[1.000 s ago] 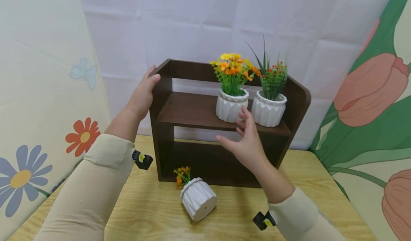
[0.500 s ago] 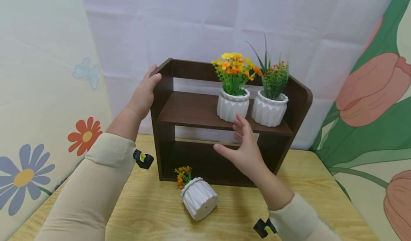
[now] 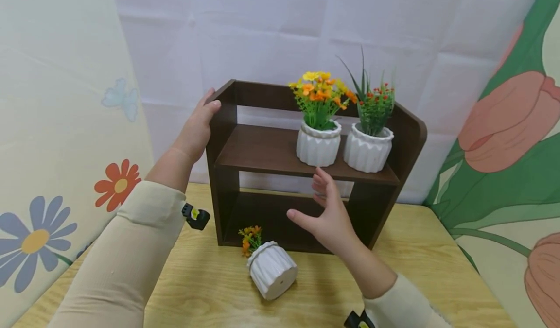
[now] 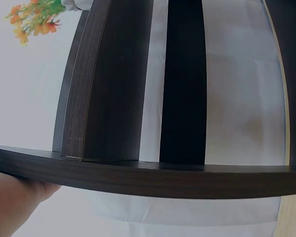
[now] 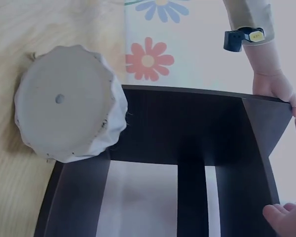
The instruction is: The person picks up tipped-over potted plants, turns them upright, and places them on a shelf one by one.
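My left hand point(image 3: 195, 129) holds the upper left side panel of a dark brown two-tier shelf point(image 3: 258, 148), its thumb at the slanted edge. In the left wrist view, the hand point(image 4: 15, 200) lies against the panel's outer face. My right hand point(image 3: 330, 218) hovers before the shelf, thumb and fingers spread with nothing between them. On the upper tier stand a white pot of yellow-orange flowers point(image 3: 318, 144) and a white pot with red-dotted greenery point(image 3: 368, 148). A third white flowerpot point(image 3: 272, 271) with orange flowers lies tipped on the table, its base towards me.
The shelf stands on a light wood table point(image 3: 197, 294) against a white cloth backdrop point(image 3: 271, 26). Flower-printed panels point(image 3: 52, 138) flank the table on both sides. Black devices point(image 3: 196, 216) are strapped at both cuffs.
My right hand has drawn down and left, away from the yellow-orange flowerpot on the upper tier. The left hand stays on the shelf's side, and the pots have not moved.
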`<action>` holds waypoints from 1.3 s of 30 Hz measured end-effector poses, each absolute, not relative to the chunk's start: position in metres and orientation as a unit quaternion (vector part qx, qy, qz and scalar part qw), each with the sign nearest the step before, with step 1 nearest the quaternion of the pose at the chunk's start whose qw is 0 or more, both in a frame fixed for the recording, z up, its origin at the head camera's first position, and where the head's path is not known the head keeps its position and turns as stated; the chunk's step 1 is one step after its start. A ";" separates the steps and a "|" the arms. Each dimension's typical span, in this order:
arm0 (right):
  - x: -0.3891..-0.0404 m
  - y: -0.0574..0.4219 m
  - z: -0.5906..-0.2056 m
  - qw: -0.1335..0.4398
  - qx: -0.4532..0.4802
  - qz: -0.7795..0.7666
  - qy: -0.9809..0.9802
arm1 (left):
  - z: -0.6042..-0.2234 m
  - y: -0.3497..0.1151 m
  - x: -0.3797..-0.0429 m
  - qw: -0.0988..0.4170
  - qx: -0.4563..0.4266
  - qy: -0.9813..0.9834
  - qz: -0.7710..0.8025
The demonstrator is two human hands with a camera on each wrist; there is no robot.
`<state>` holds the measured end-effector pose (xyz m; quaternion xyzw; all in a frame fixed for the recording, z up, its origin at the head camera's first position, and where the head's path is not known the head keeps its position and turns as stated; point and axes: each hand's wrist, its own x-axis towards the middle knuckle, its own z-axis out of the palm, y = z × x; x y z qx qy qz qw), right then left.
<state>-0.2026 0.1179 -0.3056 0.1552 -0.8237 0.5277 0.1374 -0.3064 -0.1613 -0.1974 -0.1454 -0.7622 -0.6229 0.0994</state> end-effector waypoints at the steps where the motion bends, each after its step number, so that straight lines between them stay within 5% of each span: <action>1: -0.202 0.117 -0.307 0.136 0.154 0.528 -0.824 | -0.197 -0.161 -0.306 0.098 -0.146 -0.762 -0.624; 39: -0.205 0.091 -0.384 0.023 0.146 0.518 -0.842 | -0.198 -0.161 -0.305 0.100 -0.144 -0.755 -0.632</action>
